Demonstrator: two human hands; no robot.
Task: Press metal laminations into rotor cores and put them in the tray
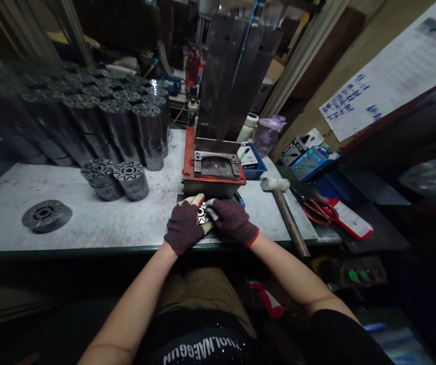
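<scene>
A slotted metal core (202,214) with a pale toothed face is held between my two gloved hands at the table's front edge, just before the orange-framed fixture (215,167). My left hand (185,223) is wrapped round its left side. On the other side, my right hand (231,220) has its fingers bent against the core. The gloves hide most of its body. Two short core stacks, one (131,180) beside the other (102,178), stand on the table to the left. Farther left lies a low, dark core (46,215).
Many tall core stacks (119,121) fill the back left. A hammer (286,215) lies right of the fixture, with red scissors (320,210) beyond it. Behind are a blue bin (254,170), a purple bottle (270,133) and small boxes (309,152).
</scene>
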